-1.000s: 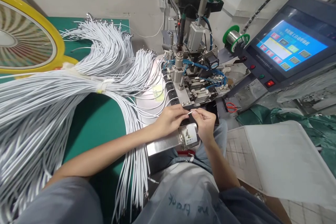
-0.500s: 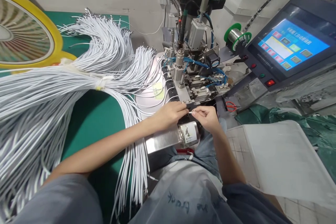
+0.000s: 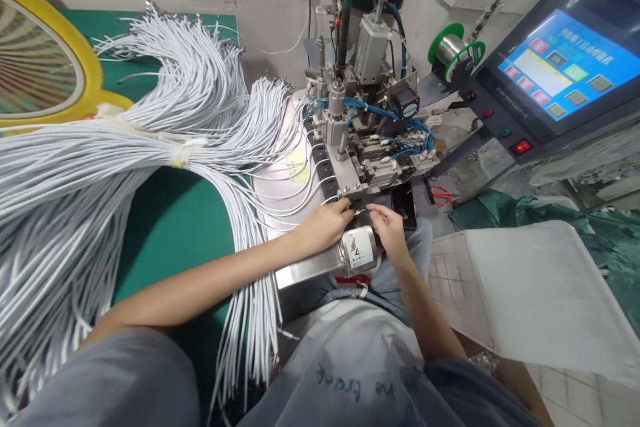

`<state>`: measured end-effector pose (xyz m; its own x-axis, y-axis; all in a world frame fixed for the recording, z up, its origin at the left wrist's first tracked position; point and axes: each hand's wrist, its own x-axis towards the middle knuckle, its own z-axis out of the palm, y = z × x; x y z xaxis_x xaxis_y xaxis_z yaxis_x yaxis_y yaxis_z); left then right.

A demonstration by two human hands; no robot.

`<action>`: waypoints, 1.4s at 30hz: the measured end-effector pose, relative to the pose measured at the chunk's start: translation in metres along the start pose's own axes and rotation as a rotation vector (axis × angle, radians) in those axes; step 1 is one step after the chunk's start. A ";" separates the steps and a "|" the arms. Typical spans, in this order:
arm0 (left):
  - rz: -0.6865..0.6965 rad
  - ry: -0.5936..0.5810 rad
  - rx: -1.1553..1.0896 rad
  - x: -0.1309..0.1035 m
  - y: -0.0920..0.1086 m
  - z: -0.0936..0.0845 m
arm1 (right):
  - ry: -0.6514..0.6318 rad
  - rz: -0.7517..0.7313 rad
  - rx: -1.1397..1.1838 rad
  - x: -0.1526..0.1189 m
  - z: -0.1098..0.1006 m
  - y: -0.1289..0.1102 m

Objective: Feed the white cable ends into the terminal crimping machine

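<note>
Garment (image 3: 345, 363) reads "track"

Head view: my left hand (image 3: 325, 225) pinches a white cable (image 3: 359, 211), tip by my right hand (image 3: 391, 230); whether those fingers grip, I can't tell. Below them, a label's (image 3: 359, 248) print is too small; up right, touchscreen (image 3: 570, 67) characters blur.

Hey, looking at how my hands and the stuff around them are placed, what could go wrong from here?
Pinching: the left hand is close to the front of the grey metal machine with blue tubes, so a moving part might catch a finger.
Slipping: the thin white cable end between that hand and the right hand looks tiny, and could escape the fingertips.
Snagging: the left forearm crosses the hanging bundle of white cables and could drag some along.
</note>
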<state>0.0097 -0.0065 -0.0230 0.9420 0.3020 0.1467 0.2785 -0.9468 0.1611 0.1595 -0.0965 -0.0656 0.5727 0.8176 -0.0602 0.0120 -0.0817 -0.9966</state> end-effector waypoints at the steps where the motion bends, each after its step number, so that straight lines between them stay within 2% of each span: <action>1: -0.006 -0.024 0.038 0.001 0.000 0.000 | -0.026 0.019 -0.007 0.003 -0.002 0.002; 5: -0.013 -0.080 0.098 0.003 -0.001 0.001 | -0.118 0.080 0.002 0.012 0.000 0.007; 9: 0.007 -0.129 0.082 0.002 -0.002 0.000 | -0.155 0.106 0.036 0.015 0.004 0.011; 20: 0.099 -0.112 0.104 0.002 -0.008 0.005 | -0.263 0.184 -0.008 0.026 -0.002 0.006; 24: 0.104 -0.143 0.150 0.003 -0.006 0.003 | -0.291 0.181 -0.017 0.029 -0.002 0.008; 31: 0.141 -0.186 0.251 0.005 0.000 0.000 | -0.309 0.168 -0.037 0.025 -0.001 0.006; 37: 0.163 -0.182 0.284 0.005 0.000 -0.001 | -0.220 0.151 -0.001 0.025 0.005 0.007; 42: 0.171 -0.174 0.280 0.005 -0.001 -0.001 | -0.232 0.166 0.023 0.025 0.007 0.006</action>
<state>0.0139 -0.0039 -0.0217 0.9904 0.1363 -0.0231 0.1323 -0.9829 -0.1281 0.1687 -0.0724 -0.0735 0.3619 0.9030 -0.2314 -0.0860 -0.2148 -0.9729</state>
